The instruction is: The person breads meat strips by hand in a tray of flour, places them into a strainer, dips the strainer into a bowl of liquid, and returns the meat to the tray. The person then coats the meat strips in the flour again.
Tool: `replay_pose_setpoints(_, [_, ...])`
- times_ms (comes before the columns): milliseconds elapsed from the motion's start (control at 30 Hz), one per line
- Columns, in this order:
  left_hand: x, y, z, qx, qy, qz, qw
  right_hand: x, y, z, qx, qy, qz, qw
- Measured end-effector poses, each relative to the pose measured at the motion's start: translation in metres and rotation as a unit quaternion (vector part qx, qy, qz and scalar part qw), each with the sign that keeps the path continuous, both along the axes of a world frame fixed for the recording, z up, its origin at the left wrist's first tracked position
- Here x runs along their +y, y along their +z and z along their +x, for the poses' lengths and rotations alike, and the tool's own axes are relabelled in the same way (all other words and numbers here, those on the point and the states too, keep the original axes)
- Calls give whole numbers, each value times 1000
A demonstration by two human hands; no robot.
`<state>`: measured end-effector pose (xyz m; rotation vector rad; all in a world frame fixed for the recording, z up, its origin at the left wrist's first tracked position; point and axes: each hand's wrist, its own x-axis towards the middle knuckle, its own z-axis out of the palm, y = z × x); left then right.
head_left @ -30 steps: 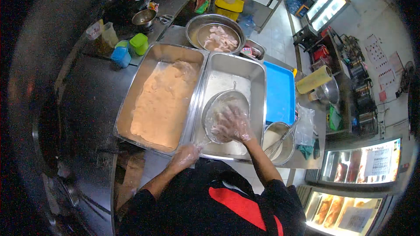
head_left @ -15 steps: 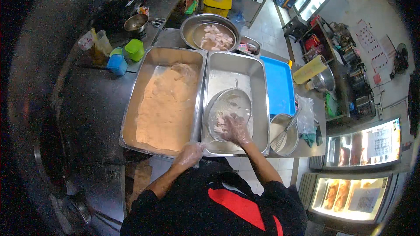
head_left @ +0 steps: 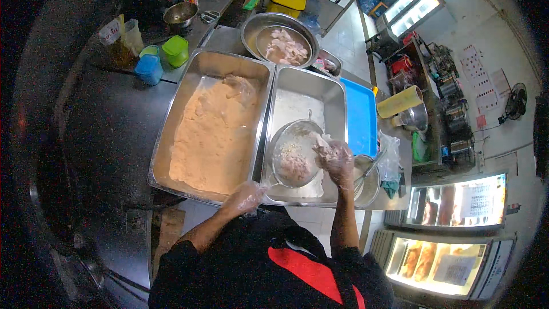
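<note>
My right hand [head_left: 336,163], in a clear plastic glove, is closed on a pale, flour-dusted piece of raw chicken [head_left: 321,142]. It is lifted over the right side of a round wire strainer [head_left: 286,140]. Small floury meat pieces [head_left: 294,163] lie in the strainer, which sits inside a steel pan of white flour [head_left: 280,106]. My left hand [head_left: 247,197], gloved too, is closed at the near end of the strainer, by its handle; the fingers partly hide the grip. Beside it on the left stands a steel pan [head_left: 189,68] of orange-tan breading, with a coated lump [head_left: 240,90] at its far end.
Behind the pans, a large steel bowl [head_left: 249,37] holds raw chicken in liquid. A blue tray [head_left: 360,117] and a bowl with a whisk [head_left: 366,174] are at the right, near a film roll [head_left: 400,102]. Blue [head_left: 149,70] and green [head_left: 175,51] containers stand at the left.
My right hand has risen from inside the strainer and moved right, now with a chicken piece in its fingers. My left hand stays at the strainer's near end. The whole view has shifted slightly.
</note>
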<state>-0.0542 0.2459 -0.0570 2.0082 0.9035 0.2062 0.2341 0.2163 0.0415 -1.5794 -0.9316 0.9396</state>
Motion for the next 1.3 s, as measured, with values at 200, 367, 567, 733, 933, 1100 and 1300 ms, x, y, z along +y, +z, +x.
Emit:
replay_pose_setpoints(200, [4, -45, 27, -44, -109, 103, 988, -3, -70, 31, -443, 87, 67, 890])
replay_pose_setpoints(367, [2, -28, 28, -144, -19, 55, 988, 22, -84, 61, -244, 102, -57, 963])
replay_pose_setpoints(567, [-1, -23, 32, -101, 17, -36, 994, 172, -27, 136, -40, 307, -8, 951])
replay_pose_setpoints(733, [-26, -53, 33, 28, -18, 35, 999, 367, -14, 150, -559, 168, 127, 802])
replay_pose_setpoints(933, [-31, -12, 40, 66, 38, -128, 989, 483, -108, 156, -410, 148, 25, 899])
replay_pose_setpoints(1100, [-20, -1, 45, 83, 40, -185, 978, 461, -72, 184, -485, 152, 145, 849])
replay_pose_setpoints(1300, [-5, 39, 50, 113, 85, -268, 953, 250, 36, 121, -296, 240, -47, 923])
